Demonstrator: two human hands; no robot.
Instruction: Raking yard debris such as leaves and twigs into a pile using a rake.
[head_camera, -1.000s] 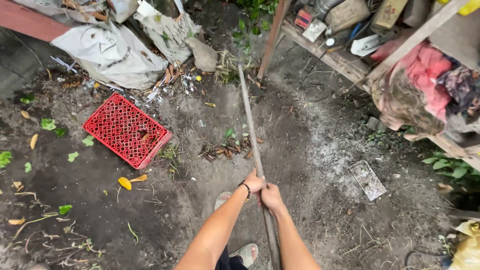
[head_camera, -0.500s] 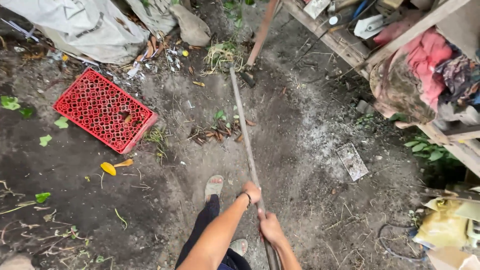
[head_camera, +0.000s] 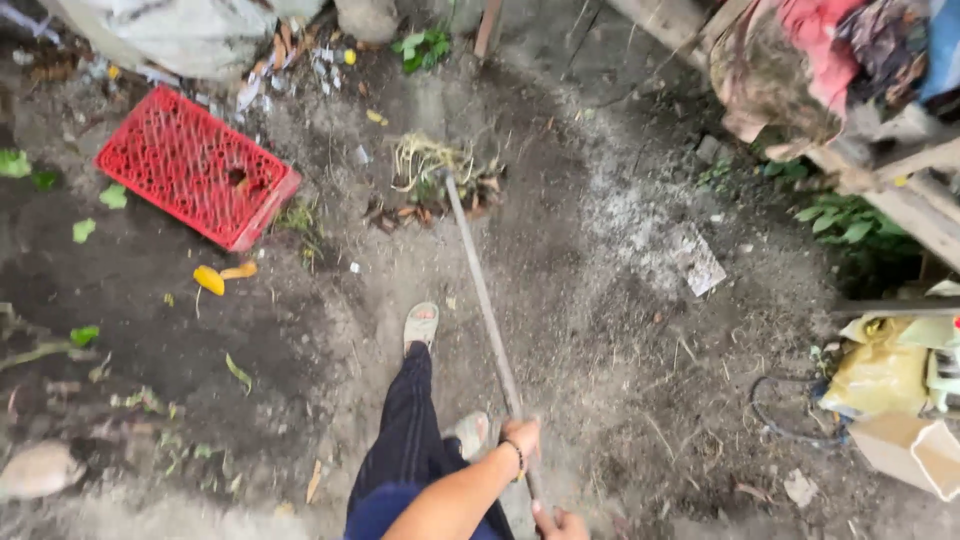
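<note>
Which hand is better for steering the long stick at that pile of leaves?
Probably the left. The left hand grips the long stick nearer the leaf pile, so it can guide the tip. The right hand holds the stick's end at the picture's bottom edge.

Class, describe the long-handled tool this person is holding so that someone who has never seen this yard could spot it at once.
Start at the red plastic crate lying on the dirt at upper left. Just right of it sits a small pile of dry leaves and roots; from there a thin, straight wooden handle runs down to the hands, left hand above right hand. Nothing else on the ground is so long and straight.
</note>
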